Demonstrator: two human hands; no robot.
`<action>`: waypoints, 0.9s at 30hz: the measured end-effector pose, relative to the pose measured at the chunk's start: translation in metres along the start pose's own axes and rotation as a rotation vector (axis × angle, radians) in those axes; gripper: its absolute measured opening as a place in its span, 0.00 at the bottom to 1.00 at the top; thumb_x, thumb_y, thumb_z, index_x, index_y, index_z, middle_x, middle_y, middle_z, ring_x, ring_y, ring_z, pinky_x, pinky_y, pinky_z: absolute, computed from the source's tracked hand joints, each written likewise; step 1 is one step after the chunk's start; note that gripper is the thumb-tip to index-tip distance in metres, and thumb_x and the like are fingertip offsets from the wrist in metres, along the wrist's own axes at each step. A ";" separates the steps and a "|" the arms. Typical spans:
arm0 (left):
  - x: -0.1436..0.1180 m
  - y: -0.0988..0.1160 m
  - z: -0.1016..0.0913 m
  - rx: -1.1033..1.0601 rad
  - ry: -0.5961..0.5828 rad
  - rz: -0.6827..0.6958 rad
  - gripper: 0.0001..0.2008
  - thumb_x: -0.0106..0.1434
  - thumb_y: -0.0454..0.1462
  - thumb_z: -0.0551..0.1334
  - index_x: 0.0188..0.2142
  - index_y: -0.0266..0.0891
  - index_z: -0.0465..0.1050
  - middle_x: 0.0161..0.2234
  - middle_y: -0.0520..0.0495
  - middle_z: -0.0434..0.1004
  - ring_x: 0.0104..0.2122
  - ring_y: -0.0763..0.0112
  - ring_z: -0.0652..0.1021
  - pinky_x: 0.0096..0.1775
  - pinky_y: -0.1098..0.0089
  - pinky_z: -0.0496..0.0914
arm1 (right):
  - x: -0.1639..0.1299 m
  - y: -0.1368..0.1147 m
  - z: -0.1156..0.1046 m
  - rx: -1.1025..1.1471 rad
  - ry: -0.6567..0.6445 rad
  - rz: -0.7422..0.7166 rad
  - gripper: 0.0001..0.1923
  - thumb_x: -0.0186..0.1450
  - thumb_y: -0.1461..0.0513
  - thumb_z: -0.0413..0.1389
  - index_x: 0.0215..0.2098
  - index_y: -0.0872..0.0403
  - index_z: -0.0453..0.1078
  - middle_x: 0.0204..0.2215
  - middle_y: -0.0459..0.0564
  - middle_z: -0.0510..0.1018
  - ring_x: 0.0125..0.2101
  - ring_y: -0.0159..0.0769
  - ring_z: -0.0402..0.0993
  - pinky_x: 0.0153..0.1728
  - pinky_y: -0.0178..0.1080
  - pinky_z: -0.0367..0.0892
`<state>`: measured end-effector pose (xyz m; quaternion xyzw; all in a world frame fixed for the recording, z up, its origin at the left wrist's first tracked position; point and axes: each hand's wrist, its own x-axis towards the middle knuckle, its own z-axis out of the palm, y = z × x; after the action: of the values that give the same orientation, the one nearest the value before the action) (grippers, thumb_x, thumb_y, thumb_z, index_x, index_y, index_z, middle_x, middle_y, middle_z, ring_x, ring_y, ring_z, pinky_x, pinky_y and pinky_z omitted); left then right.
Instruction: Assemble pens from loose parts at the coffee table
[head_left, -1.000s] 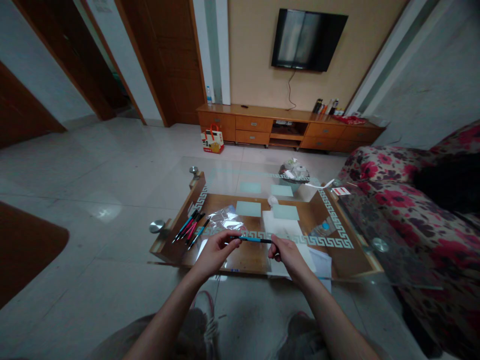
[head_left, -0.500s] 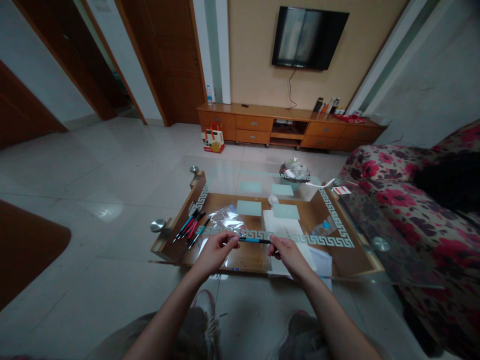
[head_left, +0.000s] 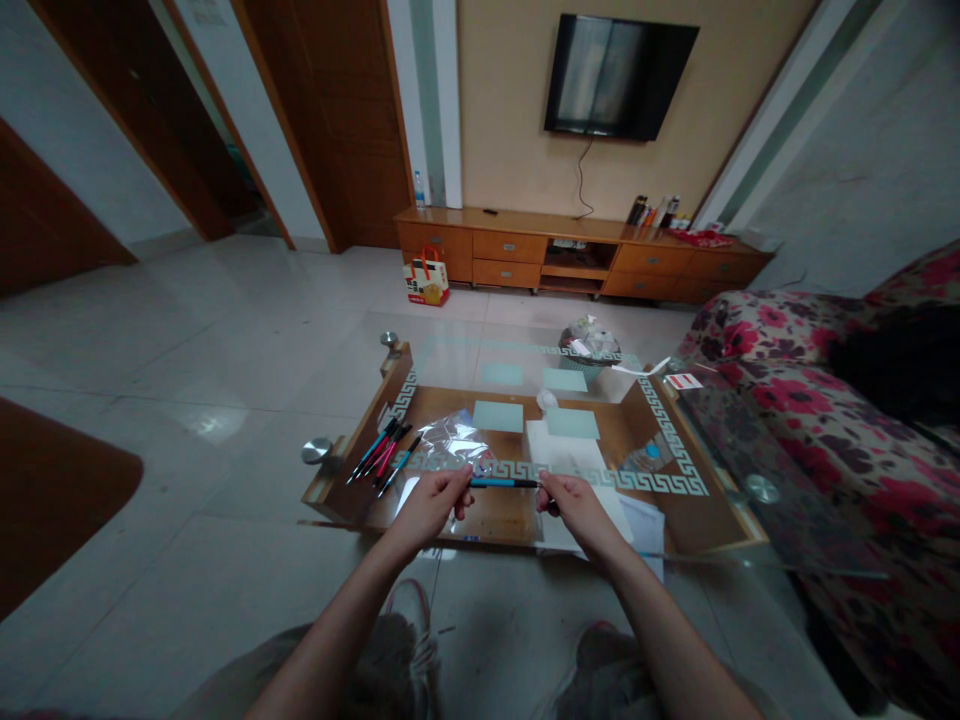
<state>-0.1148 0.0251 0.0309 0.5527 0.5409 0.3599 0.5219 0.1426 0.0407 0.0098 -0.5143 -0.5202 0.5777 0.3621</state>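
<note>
A blue and black pen (head_left: 501,483) is held level above the near edge of the glass coffee table (head_left: 517,525). The fingers of my left hand (head_left: 436,505) are closed on its blue end. At the dark end, my right hand (head_left: 571,500) pinches it between thumb and fingers. To the left on the glass lies a group of pink and blue pens (head_left: 382,452), with a single blue pen (head_left: 400,466) beside them. Next to these, a crumpled clear plastic bag (head_left: 454,440) reflects the light.
White papers (head_left: 637,520) and a water bottle (head_left: 646,456) show at the table's right half. A basket with bags (head_left: 589,345) stands at the far side. The flowered sofa (head_left: 795,400) borders the right; a TV cabinet (head_left: 510,245) lines the wall.
My left hand has shifted slightly on the pen, and more of the blue barrel now shows between my hands. My right hand stays nearly in place.
</note>
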 end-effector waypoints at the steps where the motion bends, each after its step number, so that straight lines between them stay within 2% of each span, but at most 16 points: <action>1: 0.000 0.001 0.000 -0.007 -0.004 -0.012 0.28 0.68 0.55 0.52 0.24 0.35 0.73 0.20 0.49 0.72 0.23 0.70 0.72 0.31 0.71 0.63 | 0.000 -0.001 0.001 0.018 0.004 0.007 0.27 0.65 0.43 0.52 0.21 0.55 0.70 0.20 0.47 0.71 0.22 0.31 0.60 0.26 0.36 0.54; 7: -0.001 0.009 0.000 -0.009 0.030 0.103 0.22 0.68 0.52 0.56 0.30 0.36 0.75 0.28 0.48 0.77 0.31 0.68 0.75 0.35 0.72 0.66 | 0.004 -0.003 0.001 0.170 0.124 0.067 0.25 0.59 0.42 0.58 0.26 0.56 0.71 0.22 0.49 0.73 0.22 0.31 0.63 0.23 0.34 0.53; 10: -0.001 0.012 0.000 -0.020 0.055 0.124 0.21 0.67 0.51 0.57 0.30 0.36 0.74 0.28 0.48 0.76 0.31 0.69 0.74 0.35 0.72 0.66 | 0.005 -0.001 -0.001 0.162 0.177 0.035 0.25 0.57 0.42 0.58 0.32 0.56 0.74 0.27 0.50 0.76 0.22 0.31 0.64 0.22 0.34 0.53; 13: -0.001 0.012 0.000 -0.032 0.058 0.141 0.19 0.67 0.50 0.58 0.30 0.36 0.73 0.28 0.49 0.75 0.31 0.69 0.74 0.36 0.72 0.66 | 0.007 0.000 -0.001 0.189 0.173 0.058 0.26 0.57 0.42 0.58 0.37 0.56 0.74 0.28 0.50 0.76 0.21 0.30 0.64 0.20 0.33 0.51; 17: 0.000 0.011 0.002 -0.038 0.031 0.141 0.17 0.66 0.49 0.60 0.33 0.36 0.74 0.29 0.48 0.76 0.32 0.69 0.75 0.37 0.71 0.67 | 0.008 -0.001 0.003 0.188 0.101 0.187 0.28 0.58 0.39 0.55 0.28 0.56 0.70 0.21 0.48 0.72 0.18 0.29 0.63 0.18 0.33 0.48; 19: 0.000 0.010 0.002 -0.037 0.013 0.136 0.16 0.65 0.48 0.61 0.35 0.36 0.75 0.30 0.47 0.77 0.33 0.68 0.76 0.37 0.71 0.68 | 0.007 -0.001 0.005 0.169 0.083 0.208 0.28 0.57 0.38 0.56 0.24 0.55 0.67 0.18 0.45 0.69 0.17 0.28 0.60 0.18 0.33 0.48; 22: 0.000 0.006 0.003 -0.022 -0.001 0.141 0.15 0.64 0.47 0.62 0.40 0.36 0.76 0.34 0.45 0.79 0.36 0.66 0.77 0.37 0.71 0.69 | 0.005 0.000 0.005 0.122 0.064 0.156 0.28 0.56 0.38 0.58 0.22 0.54 0.63 0.16 0.41 0.64 0.16 0.26 0.55 0.19 0.33 0.48; 25: 0.000 0.002 0.004 -0.006 0.000 0.174 0.18 0.63 0.45 0.65 0.49 0.40 0.74 0.40 0.45 0.79 0.39 0.65 0.78 0.38 0.71 0.70 | 0.002 0.000 0.003 0.055 0.062 0.101 0.29 0.58 0.38 0.56 0.20 0.53 0.60 0.14 0.39 0.59 0.16 0.27 0.51 0.20 0.35 0.46; 27: 0.000 0.000 0.003 0.008 -0.002 0.190 0.18 0.62 0.45 0.65 0.50 0.41 0.74 0.43 0.44 0.79 0.40 0.65 0.78 0.39 0.70 0.71 | 0.002 0.001 0.002 0.027 0.061 0.077 0.29 0.60 0.38 0.54 0.19 0.52 0.58 0.14 0.39 0.57 0.17 0.27 0.50 0.20 0.35 0.45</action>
<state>-0.1115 0.0246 0.0304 0.6038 0.4868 0.4052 0.4839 0.1406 0.0420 0.0081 -0.5463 -0.4810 0.5823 0.3623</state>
